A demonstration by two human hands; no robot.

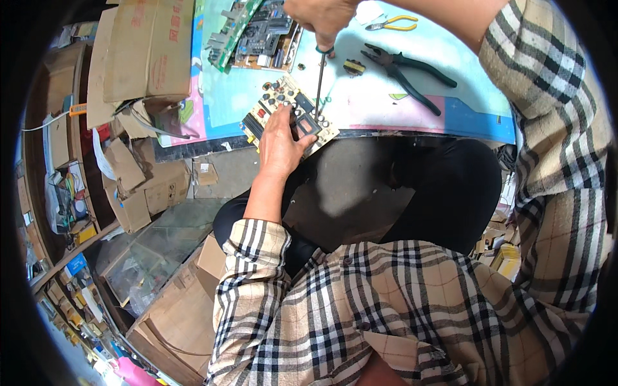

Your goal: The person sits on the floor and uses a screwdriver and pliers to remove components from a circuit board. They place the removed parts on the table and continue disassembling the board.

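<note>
My left hand (280, 138) grips a cream circuit board (264, 114) at the mat's front edge, with fingers beside a black square component (305, 127). My right hand (322, 22) holds a screwdriver (320, 77) nearly vertical, its tip down at the board near that component. Behind the board lies a larger board assembly (264, 38) with a green strip. To the right are a small yellow-and-black component (354, 67), dark-handled pliers (412, 77) and small yellow-handled cutters (393, 24).
The light blue mat (476, 106) covers the table. Cardboard boxes (148, 51) stand at the table's left, with more boxes (138, 186) below. Crowded wooden shelves (58, 193) line the left side. My knees are under the table, with more cartons (496, 251) low on the right.
</note>
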